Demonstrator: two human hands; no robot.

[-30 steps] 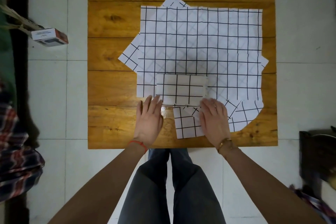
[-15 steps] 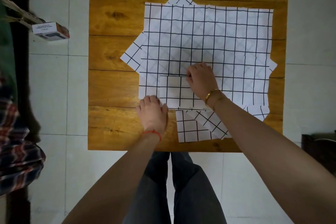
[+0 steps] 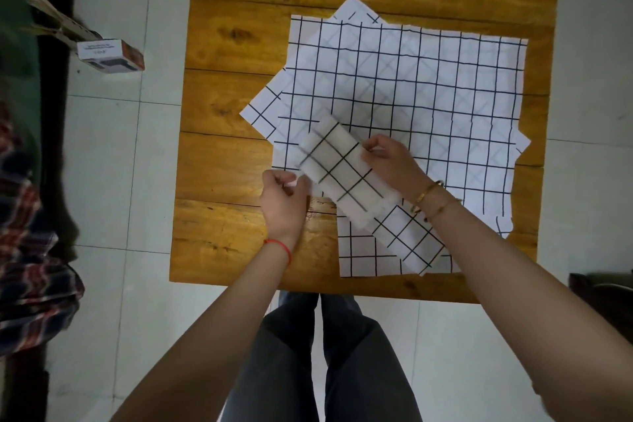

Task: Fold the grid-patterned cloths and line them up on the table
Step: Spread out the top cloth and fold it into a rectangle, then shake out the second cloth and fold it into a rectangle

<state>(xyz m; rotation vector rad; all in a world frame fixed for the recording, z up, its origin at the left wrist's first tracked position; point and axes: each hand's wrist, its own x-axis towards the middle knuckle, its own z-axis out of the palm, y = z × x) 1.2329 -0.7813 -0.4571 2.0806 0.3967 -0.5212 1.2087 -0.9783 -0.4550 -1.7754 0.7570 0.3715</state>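
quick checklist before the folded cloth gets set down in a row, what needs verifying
1. Hold on the small folded white cloth with black grid lines: right hand pinches its far edge, left hand its near corner. ok.
2. Fold tidy: cloth is blurred and held at a slant. cannot tell.
3. Bare spot to start the row: left side of the wooden plank table is bare wood. ok.
4. Remaining cloths: large unfolded grid-patterned cloths lie stacked askew, unfolded. not ok.
5. Overhang: the stack's right corners reach about to the table's edge. cannot tell.
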